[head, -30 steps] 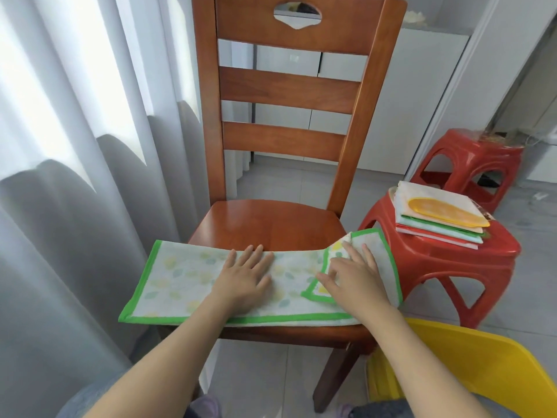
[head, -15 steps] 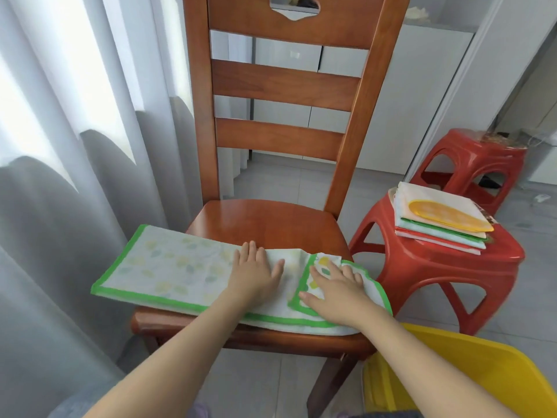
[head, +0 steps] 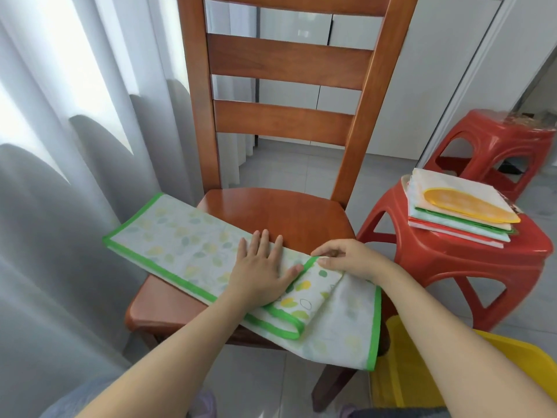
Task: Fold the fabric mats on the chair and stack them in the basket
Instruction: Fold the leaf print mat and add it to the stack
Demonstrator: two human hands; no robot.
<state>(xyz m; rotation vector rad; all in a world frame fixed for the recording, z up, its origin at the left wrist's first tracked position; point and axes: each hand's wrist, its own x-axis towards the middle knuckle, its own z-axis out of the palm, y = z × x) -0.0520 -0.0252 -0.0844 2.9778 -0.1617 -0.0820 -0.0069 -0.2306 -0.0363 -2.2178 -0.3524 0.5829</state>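
A wooden chair [head: 271, 218] stands beside a grey curtain [head: 60, 206]; right of the chair is a red plastic stool [head: 470, 267] with folded mats [head: 461, 212], and a yellow basket [head: 470, 372] below it. The green-edged mat [head: 180, 239] lies across the seat. The left hand [head: 259, 263] presses flat, fingers straight; the right hand [head: 352, 257] pinches the folded corner – pulled further over the mat than half a second ago

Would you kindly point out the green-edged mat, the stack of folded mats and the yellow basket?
green-edged mat [head: 180, 236]: head view, flat leaf-printed part left of the hands.
stack of folded mats [head: 461, 212]: head view, top mat's orange patch.
yellow basket [head: 512, 366]: head view, its yellow wall.
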